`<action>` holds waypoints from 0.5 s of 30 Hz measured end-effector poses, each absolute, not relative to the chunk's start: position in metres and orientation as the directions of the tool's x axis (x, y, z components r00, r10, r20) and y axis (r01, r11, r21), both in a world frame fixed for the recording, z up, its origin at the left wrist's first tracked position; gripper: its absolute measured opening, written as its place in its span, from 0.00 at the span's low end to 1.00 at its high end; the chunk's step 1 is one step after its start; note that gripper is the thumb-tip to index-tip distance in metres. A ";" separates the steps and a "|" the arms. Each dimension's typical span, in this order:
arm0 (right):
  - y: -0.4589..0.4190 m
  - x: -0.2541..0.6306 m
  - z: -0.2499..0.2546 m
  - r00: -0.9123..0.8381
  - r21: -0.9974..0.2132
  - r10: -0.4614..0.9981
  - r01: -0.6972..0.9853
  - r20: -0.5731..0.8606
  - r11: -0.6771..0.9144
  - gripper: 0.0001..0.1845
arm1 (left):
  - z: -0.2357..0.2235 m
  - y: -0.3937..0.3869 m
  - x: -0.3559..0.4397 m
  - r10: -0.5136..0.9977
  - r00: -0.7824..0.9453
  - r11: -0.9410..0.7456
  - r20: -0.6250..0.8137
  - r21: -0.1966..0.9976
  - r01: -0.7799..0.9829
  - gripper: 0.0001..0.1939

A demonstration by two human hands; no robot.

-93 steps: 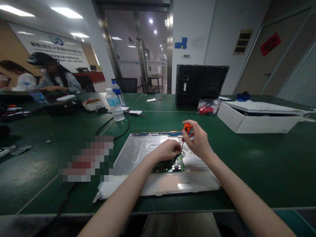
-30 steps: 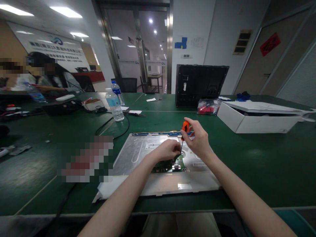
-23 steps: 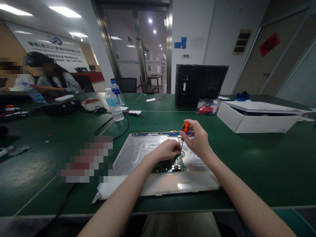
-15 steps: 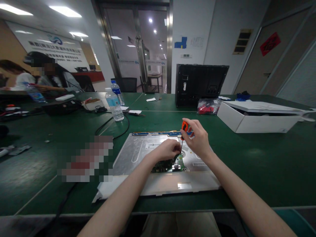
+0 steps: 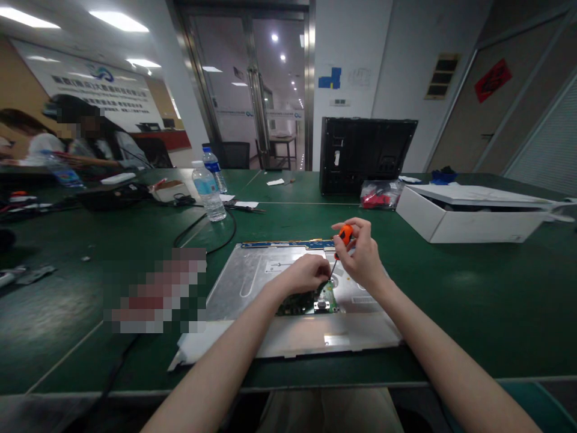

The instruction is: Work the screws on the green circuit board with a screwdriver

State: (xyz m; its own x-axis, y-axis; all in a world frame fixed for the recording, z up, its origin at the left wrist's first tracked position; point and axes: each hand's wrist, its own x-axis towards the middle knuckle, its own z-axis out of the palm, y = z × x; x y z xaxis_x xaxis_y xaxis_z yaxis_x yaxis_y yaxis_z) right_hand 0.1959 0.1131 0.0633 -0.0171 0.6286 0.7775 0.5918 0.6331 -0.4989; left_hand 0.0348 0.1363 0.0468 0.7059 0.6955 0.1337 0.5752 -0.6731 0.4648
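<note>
An orange-and-black screwdriver [image 5: 345,234] is gripped in my right hand [image 5: 364,255], its shaft slanting down to the left. Its tip meets the edge of a green circuit board [image 5: 332,294]. My left hand [image 5: 308,272] is closed beside that tip, fingertips pinched together; whatever they hold is hidden. The board sits on a silver metal panel [image 5: 246,279] lying flat on the green table [image 5: 487,313]. A narrow blue circuit strip [image 5: 279,244] runs along the panel's far edge. My left hand and forearm cover part of the green board.
Two water bottles [image 5: 209,192] stand beyond the panel's left corner, near a black cable [image 5: 235,225]. A black monitor casing [image 5: 365,153] stands at the back, with a white box [image 5: 469,216] to its right. People [image 5: 103,141] sit at the far left.
The screwdriver's handle has tipped to the right and away from upright, with my right hand shifting slightly along. Its tip and my left hand stay in place.
</note>
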 end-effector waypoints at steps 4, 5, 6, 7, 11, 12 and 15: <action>0.113 0.197 0.064 -0.056 -0.427 0.588 0.632 0.807 0.647 0.14 | 0.047 0.136 0.035 0.692 0.709 -0.676 0.136 0.467 0.570 0.09; 0.113 0.198 0.065 -0.065 -0.407 0.574 0.640 0.816 0.652 0.14 | 0.047 0.136 0.035 0.691 0.710 -0.677 0.137 0.467 0.569 0.09; 0.113 0.198 0.066 -0.076 -0.392 0.563 0.642 0.823 0.659 0.14 | 0.047 0.136 0.035 0.690 0.710 -0.678 0.138 0.467 0.568 0.08; 0.113 0.198 0.067 -0.087 -0.382 0.557 0.639 0.826 0.667 0.15 | 0.046 0.137 0.035 0.689 0.711 -0.679 0.139 0.467 0.567 0.08; 0.112 0.198 0.068 -0.113 -0.379 0.568 0.638 0.815 0.670 0.16 | 0.045 0.138 0.035 0.685 0.714 -0.681 0.141 0.471 0.561 0.08; 0.112 0.198 0.068 -0.114 -0.381 0.572 0.639 0.812 0.668 0.16 | 0.045 0.138 0.035 0.685 0.715 -0.681 0.140 0.472 0.560 0.08; 0.113 0.198 0.066 -0.105 -0.383 0.573 0.644 0.813 0.662 0.16 | 0.045 0.138 0.035 0.685 0.716 -0.680 0.137 0.474 0.560 0.08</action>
